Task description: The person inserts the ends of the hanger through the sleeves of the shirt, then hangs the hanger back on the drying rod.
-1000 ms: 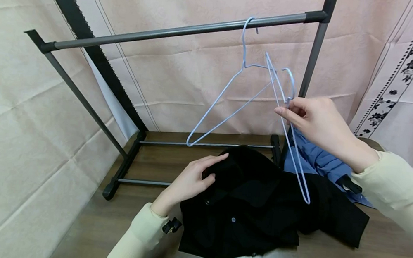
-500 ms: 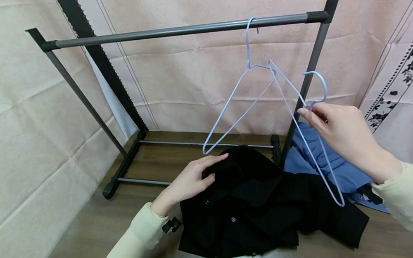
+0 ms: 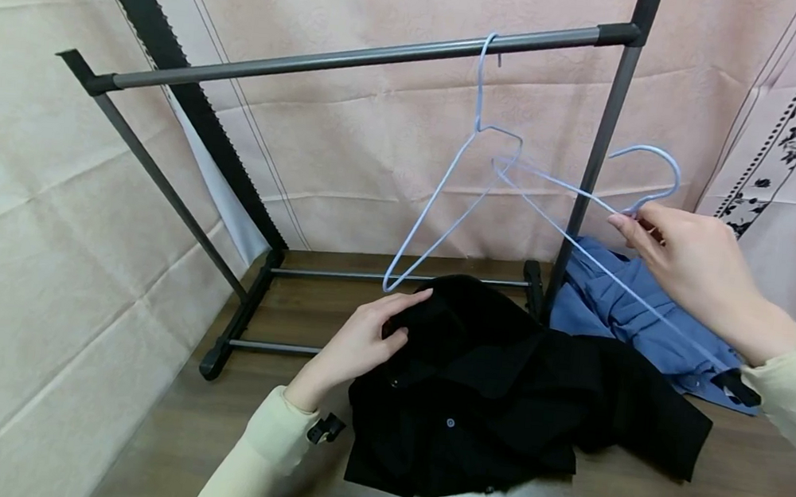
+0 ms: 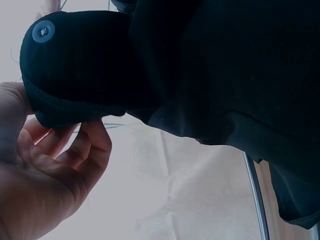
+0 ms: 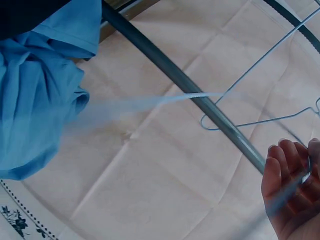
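Observation:
A black button-up shirt (image 3: 491,401) lies in folds on the wooden floor, blue garment behind it. My left hand (image 3: 360,341) pinches the edge of its collar; in the left wrist view its thumb and curled fingers close on the collar's lower edge, beneath a button (image 4: 44,31). My right hand (image 3: 702,266) pinches a light-blue wire hanger at the base of its hook (image 3: 677,178). This hanger is tilted sideways above the shirt, one end pointing left and blurred. A second light-blue hanger (image 3: 432,204) hangs from the rack's bar, overlapped in view by the first.
The dark metal clothes rack (image 3: 330,60) stands behind the shirt, its right post (image 3: 597,156) close to my right hand. A blue garment (image 3: 623,302) lies crumpled at that post's foot. Pale cloth (image 3: 356,156) hangs behind and to the left.
My right hand has moved right with its hanger, which has swung toward lying sideways. The hanging hanger has shifted slightly. My left hand stays at the collar, almost unmoved.

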{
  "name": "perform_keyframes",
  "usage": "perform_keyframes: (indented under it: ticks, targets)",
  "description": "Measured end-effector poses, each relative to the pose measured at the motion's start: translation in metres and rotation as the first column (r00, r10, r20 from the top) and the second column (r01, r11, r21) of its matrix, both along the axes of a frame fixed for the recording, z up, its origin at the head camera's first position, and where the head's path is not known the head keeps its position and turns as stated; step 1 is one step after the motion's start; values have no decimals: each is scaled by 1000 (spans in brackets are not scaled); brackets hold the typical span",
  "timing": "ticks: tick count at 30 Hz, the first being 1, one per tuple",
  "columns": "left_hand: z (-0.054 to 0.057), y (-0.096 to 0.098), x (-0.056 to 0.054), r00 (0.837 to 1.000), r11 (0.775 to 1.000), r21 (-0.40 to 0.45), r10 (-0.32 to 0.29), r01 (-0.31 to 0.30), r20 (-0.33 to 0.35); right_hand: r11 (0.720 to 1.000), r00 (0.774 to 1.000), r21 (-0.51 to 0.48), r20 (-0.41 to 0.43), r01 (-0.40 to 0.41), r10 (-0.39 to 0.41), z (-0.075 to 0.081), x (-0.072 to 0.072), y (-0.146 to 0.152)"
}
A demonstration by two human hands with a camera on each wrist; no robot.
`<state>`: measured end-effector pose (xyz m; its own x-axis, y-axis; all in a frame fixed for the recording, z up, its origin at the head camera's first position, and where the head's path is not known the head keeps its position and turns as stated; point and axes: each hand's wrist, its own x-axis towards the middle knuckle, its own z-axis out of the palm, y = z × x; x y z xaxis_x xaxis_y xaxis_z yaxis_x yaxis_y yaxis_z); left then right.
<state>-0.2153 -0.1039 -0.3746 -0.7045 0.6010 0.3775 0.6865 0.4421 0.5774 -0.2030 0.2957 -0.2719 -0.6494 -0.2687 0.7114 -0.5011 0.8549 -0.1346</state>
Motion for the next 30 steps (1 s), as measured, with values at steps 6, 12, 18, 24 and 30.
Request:
perform_keyframes:
  ticks: [6,12,18,24,30]
  targets:
    - [3,-1,1,1000,1000,12,6,-6,12,1000,999,-29,-36,11,-12,-4,1,12]
    - [3,0,1,1000,1000,21,-1,2,-15,994,999,-98,5,52,-52,2,13,20]
    - [4,1,1,1000,1000,16,7,-7,-14,990,995,-111,-31,87,-91,9,27,31]
    - [4,4,1,1000,1000,17,6,-5,-17,984,992,-128,-18,121,-124,10,31,40]
    - [4,11,3,1000,1000,19,-17,17,-13,994,997,-75,16,83,-82,8,35,45]
